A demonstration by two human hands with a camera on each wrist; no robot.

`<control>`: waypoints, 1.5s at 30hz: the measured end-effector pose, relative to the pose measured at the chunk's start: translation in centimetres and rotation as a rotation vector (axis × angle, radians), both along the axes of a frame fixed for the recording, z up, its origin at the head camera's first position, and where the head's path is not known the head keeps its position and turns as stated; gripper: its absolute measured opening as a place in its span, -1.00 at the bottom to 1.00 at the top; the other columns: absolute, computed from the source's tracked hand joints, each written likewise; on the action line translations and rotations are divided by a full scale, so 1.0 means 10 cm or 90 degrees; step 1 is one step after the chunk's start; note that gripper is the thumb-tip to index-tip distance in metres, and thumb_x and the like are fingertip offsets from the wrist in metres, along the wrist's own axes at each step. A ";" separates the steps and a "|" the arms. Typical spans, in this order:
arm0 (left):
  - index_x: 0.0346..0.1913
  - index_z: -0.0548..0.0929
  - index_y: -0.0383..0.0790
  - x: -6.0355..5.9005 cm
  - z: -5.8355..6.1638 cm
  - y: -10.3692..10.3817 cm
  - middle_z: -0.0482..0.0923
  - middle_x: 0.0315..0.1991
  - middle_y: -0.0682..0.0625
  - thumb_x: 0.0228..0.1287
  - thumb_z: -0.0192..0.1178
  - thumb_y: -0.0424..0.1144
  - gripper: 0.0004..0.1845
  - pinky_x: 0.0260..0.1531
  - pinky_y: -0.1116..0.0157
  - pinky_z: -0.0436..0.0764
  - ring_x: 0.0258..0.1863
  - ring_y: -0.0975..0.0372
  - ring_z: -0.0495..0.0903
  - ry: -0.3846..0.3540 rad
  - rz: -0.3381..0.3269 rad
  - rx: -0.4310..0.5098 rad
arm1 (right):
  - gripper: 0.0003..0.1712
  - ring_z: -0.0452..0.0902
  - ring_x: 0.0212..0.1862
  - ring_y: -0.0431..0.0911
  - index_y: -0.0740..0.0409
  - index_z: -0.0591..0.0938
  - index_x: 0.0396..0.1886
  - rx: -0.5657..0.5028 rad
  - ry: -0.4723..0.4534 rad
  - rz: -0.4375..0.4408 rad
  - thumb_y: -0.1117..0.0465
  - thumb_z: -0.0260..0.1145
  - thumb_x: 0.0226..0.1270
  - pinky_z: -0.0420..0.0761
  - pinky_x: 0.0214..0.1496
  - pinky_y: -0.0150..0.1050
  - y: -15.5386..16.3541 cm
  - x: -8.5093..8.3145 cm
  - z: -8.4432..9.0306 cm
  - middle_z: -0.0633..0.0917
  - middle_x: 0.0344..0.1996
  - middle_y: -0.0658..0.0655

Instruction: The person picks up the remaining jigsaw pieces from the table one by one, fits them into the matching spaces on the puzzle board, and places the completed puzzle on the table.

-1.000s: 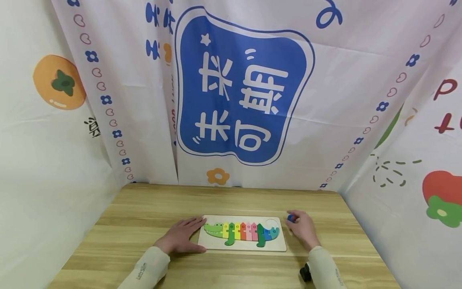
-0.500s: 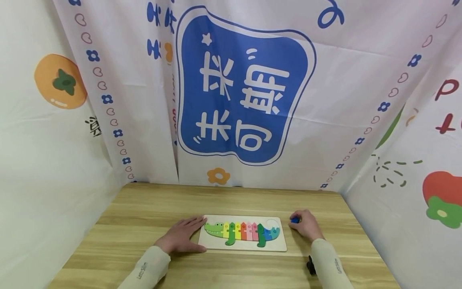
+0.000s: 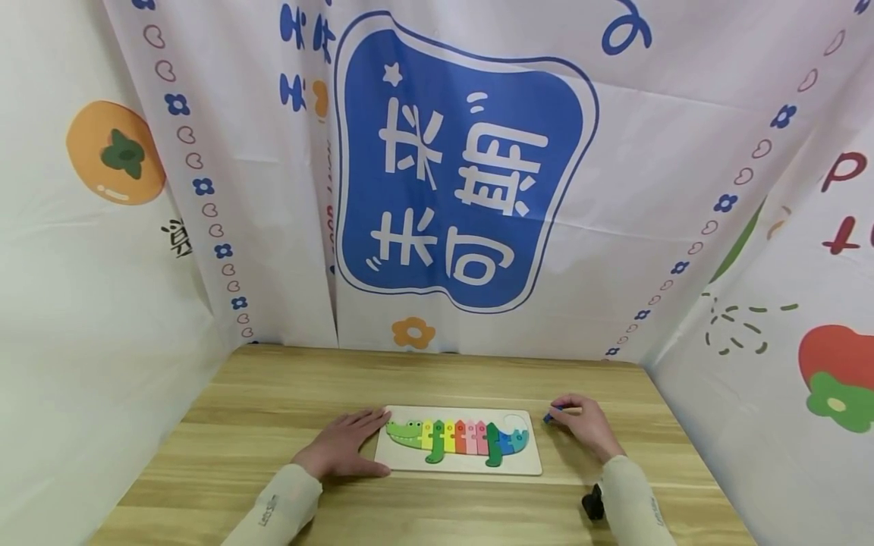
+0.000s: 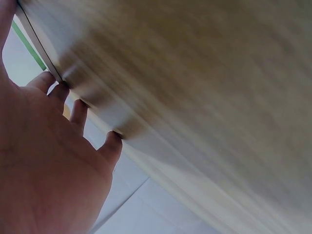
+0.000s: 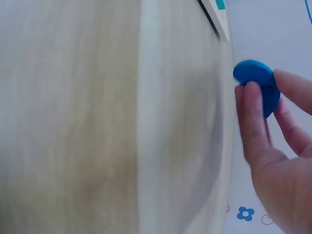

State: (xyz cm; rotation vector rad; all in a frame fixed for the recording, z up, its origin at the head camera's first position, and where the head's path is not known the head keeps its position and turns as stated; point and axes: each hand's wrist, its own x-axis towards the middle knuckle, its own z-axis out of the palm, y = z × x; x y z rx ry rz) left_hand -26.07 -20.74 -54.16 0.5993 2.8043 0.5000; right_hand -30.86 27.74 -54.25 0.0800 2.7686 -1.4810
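Note:
A pale wooden puzzle board point(image 3: 464, 467) lies on the table with a colourful crocodile puzzle point(image 3: 451, 438) set in it. Bare wood shows inside the curved recess point(image 3: 517, 422) at the tail end. My left hand point(image 3: 344, 449) rests spread at the board's left edge, its fingertips point(image 4: 114, 139) right at the rim. To the right of the board, my right hand point(image 3: 586, 425) pinches a blue curved puzzle piece point(image 5: 253, 73) between thumb and fingers, above the table. Part of the piece is covered by the fingers.
The wood-grain table point(image 3: 307, 379) extends around the board. A printed cloth point(image 3: 464, 334) hangs behind its far edge, with white sheets on both sides. A small black object point(image 3: 594, 502) sits at the right wrist, beside the sleeve.
My right hand has shifted a little to the right, away from the board, and turned the blue puzzle piece in its fingers. My left hand and the board have stayed in place.

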 end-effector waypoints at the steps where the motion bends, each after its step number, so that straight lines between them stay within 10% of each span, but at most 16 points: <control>1: 0.64 0.20 -0.01 0.00 0.00 0.00 0.15 0.65 -0.06 0.12 0.34 0.45 0.12 0.55 -0.27 0.12 0.62 -0.10 0.14 0.000 0.000 0.000 | -0.76 0.66 0.00 -0.05 0.23 0.74 -0.06 -0.005 -0.001 -0.001 0.15 0.42 0.44 0.63 -0.02 -0.28 0.00 0.00 0.00 0.73 0.00 0.21; 14: 0.65 0.19 0.03 -0.04 -0.06 -0.02 0.15 0.65 -0.04 0.09 0.30 0.52 0.15 0.55 -0.26 0.11 0.62 -0.08 0.13 0.001 0.002 -0.006 | -0.74 0.66 -0.26 -0.08 0.30 0.67 -0.16 -0.055 0.013 -0.017 0.31 0.55 0.24 0.66 -0.31 -0.33 -0.02 0.04 -0.05 0.72 -0.25 0.17; 20: 0.65 0.19 0.04 -0.04 -0.07 -0.03 0.16 0.65 -0.02 0.08 0.30 0.52 0.15 0.55 -0.26 0.12 0.62 -0.08 0.13 0.003 0.003 -0.010 | -0.62 0.76 -0.04 0.16 0.26 0.56 0.28 -0.178 0.015 0.001 0.35 0.27 0.53 0.80 0.02 -0.12 -0.05 0.01 0.00 0.61 -0.13 0.23; 27: 0.65 0.19 0.06 -0.05 -0.10 -0.03 0.15 0.65 0.00 0.09 0.29 0.53 0.14 0.55 -0.26 0.12 0.63 -0.07 0.13 0.002 0.000 -0.004 | -0.43 0.77 0.07 0.00 0.15 0.34 0.58 -0.339 -0.028 0.073 0.38 0.05 0.65 0.67 0.26 -0.18 -0.10 0.02 0.15 0.46 0.03 0.27; 45: 0.65 0.19 0.05 -0.04 -0.09 -0.03 0.15 0.65 -0.01 0.09 0.29 0.53 0.15 0.55 -0.26 0.12 0.63 -0.07 0.13 0.002 0.000 -0.003 | -0.39 0.72 -0.09 -0.10 0.08 0.39 0.56 -0.254 0.048 0.212 0.35 0.19 0.58 0.75 0.07 -0.26 -0.31 0.10 0.47 0.57 0.04 0.34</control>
